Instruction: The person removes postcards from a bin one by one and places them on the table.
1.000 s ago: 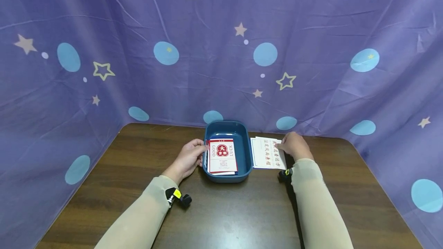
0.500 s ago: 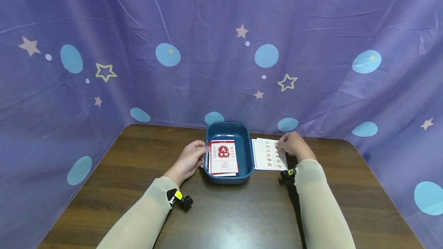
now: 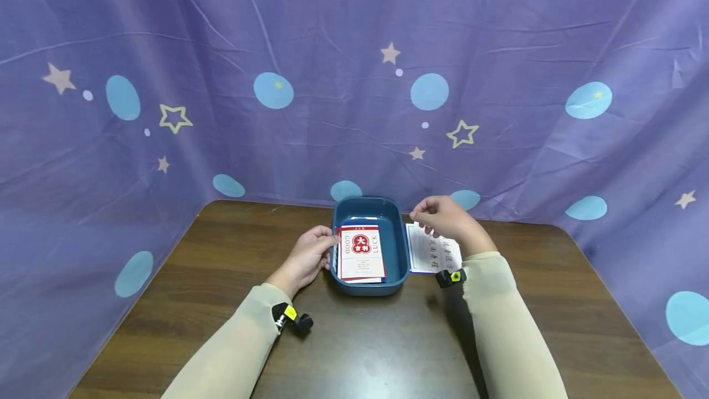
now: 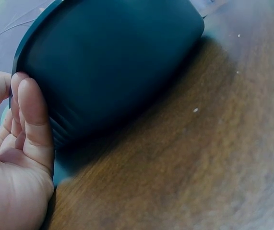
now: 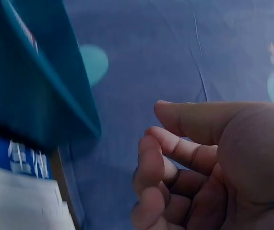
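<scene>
A dark blue rectangular plastic bin (image 3: 370,290) stands on the table. My left hand (image 3: 303,258) grips its left rim, the thumb over the edge and the fingers against the outer wall, as the left wrist view also shows. Inside the bin lie stacked cards, the top one a white and red "GOOD LUCK" card (image 3: 361,263). Right of the bin lies a pile of white cards (image 3: 422,258) with handwriting-style characters. Over the far part of this pile hovers my right hand (image 3: 447,221), fingers loosely bent. Nothing shows between its thumb and fingertips (image 5: 152,132) in the right wrist view.
The brown wooden table (image 3: 332,343) extends to both sides and toward me. A purple curtain (image 3: 343,140) with stars and blue dots hangs right behind the table's back edge. Small cameras (image 3: 301,324) sit on both wrists.
My right hand has lifted off the white cards and shifted left and back, toward the bin's right rim. The left hand keeps its grip on the bin.
</scene>
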The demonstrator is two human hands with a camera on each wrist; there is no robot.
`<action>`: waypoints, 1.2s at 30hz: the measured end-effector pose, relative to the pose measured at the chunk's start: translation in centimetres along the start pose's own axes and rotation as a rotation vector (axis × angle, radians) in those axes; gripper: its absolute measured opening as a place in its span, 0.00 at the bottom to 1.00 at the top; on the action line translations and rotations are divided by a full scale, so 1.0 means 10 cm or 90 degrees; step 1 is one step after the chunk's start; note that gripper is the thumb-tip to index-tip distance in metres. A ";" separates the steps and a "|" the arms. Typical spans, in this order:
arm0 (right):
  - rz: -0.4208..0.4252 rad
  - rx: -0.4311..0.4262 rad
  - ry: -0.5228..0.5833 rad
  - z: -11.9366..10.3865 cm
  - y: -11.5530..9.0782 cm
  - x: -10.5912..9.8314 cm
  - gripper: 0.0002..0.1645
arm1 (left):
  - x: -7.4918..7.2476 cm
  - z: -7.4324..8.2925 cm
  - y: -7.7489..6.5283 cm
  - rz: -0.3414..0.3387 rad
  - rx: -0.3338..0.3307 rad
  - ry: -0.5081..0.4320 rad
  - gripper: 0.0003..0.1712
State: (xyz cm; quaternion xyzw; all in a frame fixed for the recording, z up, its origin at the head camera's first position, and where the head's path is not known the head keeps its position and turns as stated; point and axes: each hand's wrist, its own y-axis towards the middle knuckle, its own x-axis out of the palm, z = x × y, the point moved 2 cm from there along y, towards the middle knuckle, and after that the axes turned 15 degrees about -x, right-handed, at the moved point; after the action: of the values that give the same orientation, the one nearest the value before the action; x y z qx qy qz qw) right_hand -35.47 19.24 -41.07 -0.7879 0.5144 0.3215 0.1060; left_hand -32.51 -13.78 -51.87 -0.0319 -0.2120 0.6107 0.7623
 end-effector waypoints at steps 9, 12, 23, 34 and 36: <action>-0.119 0.001 -0.085 -0.53 0.41 0.46 0.13 | -0.01 0.00 0.01 -0.002 -0.004 -0.003 0.06; -0.155 0.017 -0.138 -0.61 0.59 0.62 0.14 | 0.00 0.00 0.01 -0.005 -0.002 -0.005 0.06; -0.203 0.122 -0.360 -0.51 0.91 1.09 0.28 | 0.01 0.01 0.00 -0.010 -0.001 -0.003 0.06; -0.178 0.088 -0.404 -0.54 0.84 1.10 0.32 | 0.00 0.01 0.01 -0.014 0.003 -0.007 0.06; -0.168 0.080 -0.388 -0.55 0.82 1.08 0.29 | -0.01 0.00 0.01 -0.013 0.004 -0.008 0.06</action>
State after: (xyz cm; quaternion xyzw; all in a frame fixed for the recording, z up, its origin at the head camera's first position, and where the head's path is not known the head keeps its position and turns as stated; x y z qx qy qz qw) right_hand -37.68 4.83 -42.11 -0.7076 0.3712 0.4933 0.3438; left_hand -32.61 -13.82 -51.90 -0.0237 -0.2153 0.6035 0.7673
